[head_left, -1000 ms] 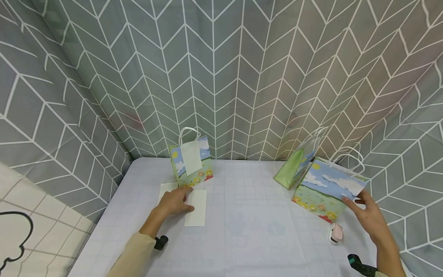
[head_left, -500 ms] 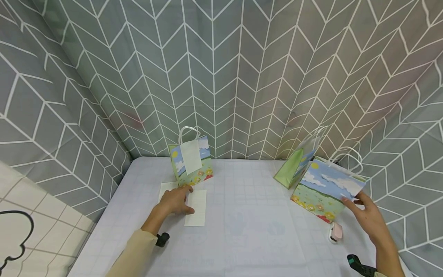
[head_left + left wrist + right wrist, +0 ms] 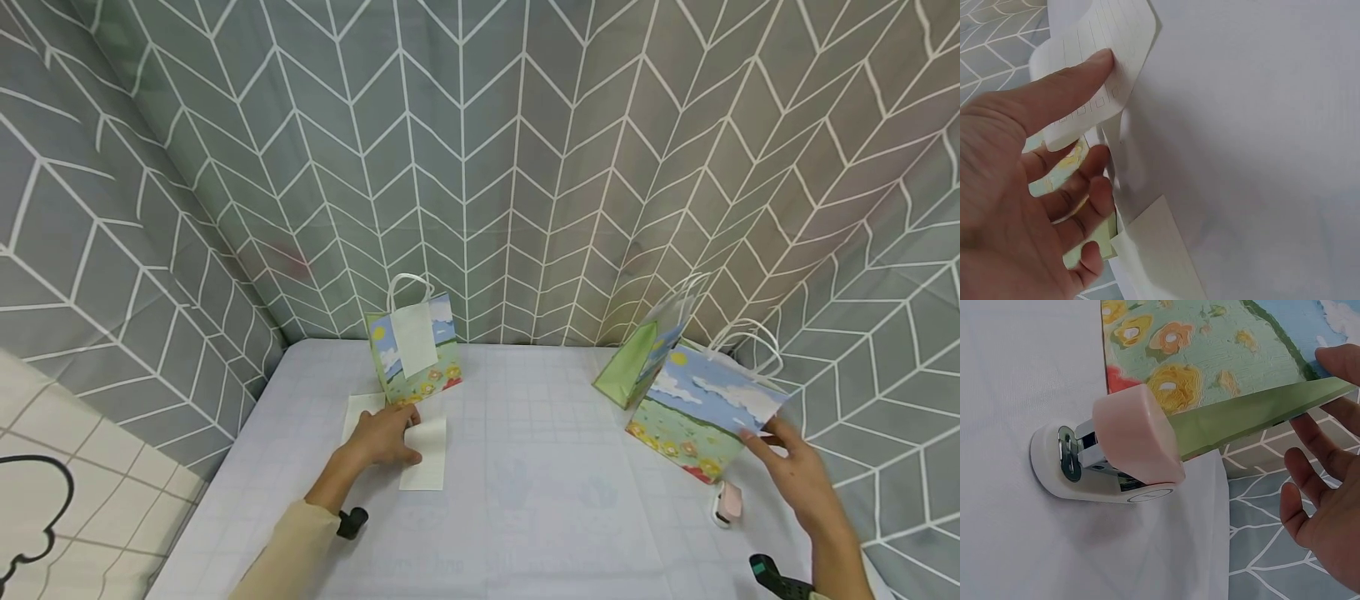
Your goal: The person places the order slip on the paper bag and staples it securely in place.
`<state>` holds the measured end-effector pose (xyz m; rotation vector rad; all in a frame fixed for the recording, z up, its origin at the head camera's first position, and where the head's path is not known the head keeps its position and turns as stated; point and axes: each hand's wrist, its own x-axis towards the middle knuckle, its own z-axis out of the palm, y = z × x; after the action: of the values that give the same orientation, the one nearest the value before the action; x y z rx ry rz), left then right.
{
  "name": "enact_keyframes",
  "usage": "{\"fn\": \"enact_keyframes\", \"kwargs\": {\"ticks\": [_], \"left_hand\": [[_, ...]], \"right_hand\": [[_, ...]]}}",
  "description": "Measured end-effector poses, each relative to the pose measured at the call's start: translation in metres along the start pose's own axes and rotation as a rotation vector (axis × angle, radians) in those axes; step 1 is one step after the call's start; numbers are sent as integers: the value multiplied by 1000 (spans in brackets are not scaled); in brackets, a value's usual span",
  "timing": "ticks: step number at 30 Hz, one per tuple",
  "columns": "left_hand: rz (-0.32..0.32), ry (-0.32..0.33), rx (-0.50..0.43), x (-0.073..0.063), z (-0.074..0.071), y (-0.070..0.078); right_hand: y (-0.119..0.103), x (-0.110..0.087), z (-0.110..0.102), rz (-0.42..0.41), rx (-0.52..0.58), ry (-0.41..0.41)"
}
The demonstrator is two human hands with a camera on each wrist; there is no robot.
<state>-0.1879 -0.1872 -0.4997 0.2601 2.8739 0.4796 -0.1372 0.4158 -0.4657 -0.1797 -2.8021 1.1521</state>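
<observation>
My left hand [image 3: 381,437] pinches a lined white paper slip [image 3: 1094,62] between thumb and fingers; in the left wrist view the slip bends up off the table. A second paper slip [image 3: 1163,250] lies flat below the fingers. At the right, my right hand [image 3: 791,471] holds the side edge of a paper gift bag [image 3: 690,408] printed with sky and flowers, thumb on its front and fingers behind. The bag leans tilted, its white handles upward. A pink and white stapler [image 3: 1138,434] sits by its lower corner.
Another gift bag [image 3: 450,367] stands at the back left, with a white slip [image 3: 414,342] on its front. A third bag [image 3: 628,367] with a green side stands behind the held one. Patterned curtains [image 3: 495,167] close in the white table [image 3: 555,467].
The slip under my left hand has lifted and curled at its upper end. My right hand and its bag have shifted slightly to the left.
</observation>
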Motion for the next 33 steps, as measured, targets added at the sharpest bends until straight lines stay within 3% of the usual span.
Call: {"fn": "enact_keyframes", "kwargs": {"ticks": [6,12,23,33], "left_hand": [[76,-17,-125,-1,1,3],[146,-19,-175,0,4,3],[230,110,-235,0,-2,6],[287,165,-210,-4,-3,3]], "right_hand": [[-1,0,0,-20,-21,12],[-3,-1,0,-36,-37,13],[-8,-4,2,-54,-27,-18],[-11,-5,1,-23,-24,-89]]}}
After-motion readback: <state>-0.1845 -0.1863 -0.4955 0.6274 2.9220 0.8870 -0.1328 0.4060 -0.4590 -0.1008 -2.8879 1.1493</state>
